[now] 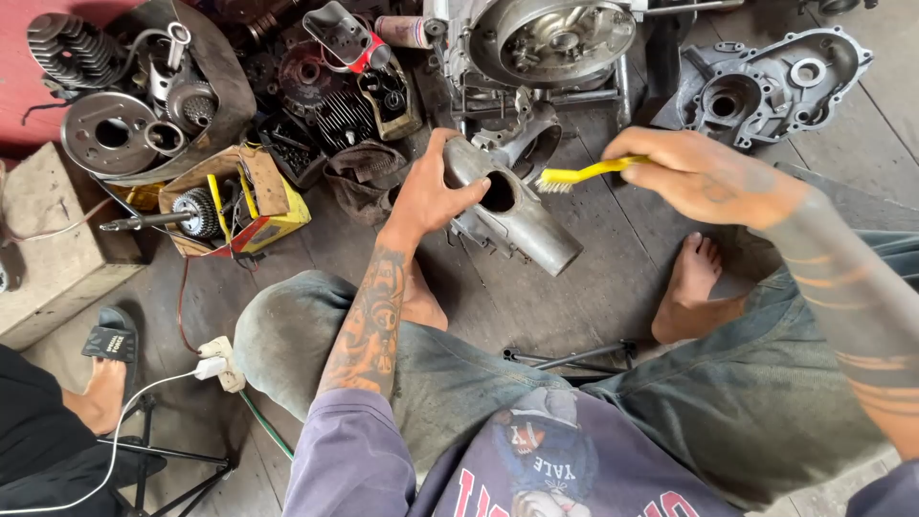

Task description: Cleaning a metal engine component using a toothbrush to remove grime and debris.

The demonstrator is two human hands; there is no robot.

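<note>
We sat on the floor (pixel 565 316), knees spread in grey jeans. Our left hand (pixel 431 196) wrapped its grip around the grey metal casing (pixel 512 215), holding it tilted above the floorboards between our knees. Our right hand (pixel 704 172) pinched a yellow brush (pixel 579 175), bristles just at the casing's round opening. We judged the scrubbing step underway; reaching inside that hole would want the casing turned toward the bristles. Beyond lay an engine block (pixel 546 43), a side cover (pixel 766 86) and a cardboard box (pixel 235 196) of parts.
</note>
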